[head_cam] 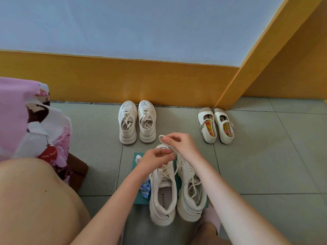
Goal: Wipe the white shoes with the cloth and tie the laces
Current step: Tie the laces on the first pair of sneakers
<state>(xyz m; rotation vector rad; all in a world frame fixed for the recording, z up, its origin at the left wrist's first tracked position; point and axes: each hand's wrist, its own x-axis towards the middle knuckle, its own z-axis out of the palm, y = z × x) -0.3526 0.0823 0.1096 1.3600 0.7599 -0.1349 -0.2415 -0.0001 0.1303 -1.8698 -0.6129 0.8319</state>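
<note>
Far left of both grips, floral fabric (26, 121) hangs draped, off-task. Just left of the left grip (155, 160), a small white bottle (138, 158) stands on the teal mat (139, 201). Below that grip, nearer the person, the blue-white cloth (146, 189) lies crumpled on the mat against the near shoe's side. It's parked w/in reach, prob. because wiping isn't the step in hand.

The left grip pinches a strand of the lace (165, 143) above the white shoes (162, 200). They sit side by side, toes away, directly under both grips, so laces pull straight up. The right grip (180, 145) pinches the lace's loop btwn thumb & fingertips, raised just beyond the left grip; looks like bow-forming. Which shoe the strand feeds, can't tell; the right one's lace lies loose in its opening.

Beyond the grips, by the wall, sits a 2nd sneaker pair (137, 122). Right of the right grip, well apart, strap shoes (215, 125) stand on the floor (265, 156).
</note>
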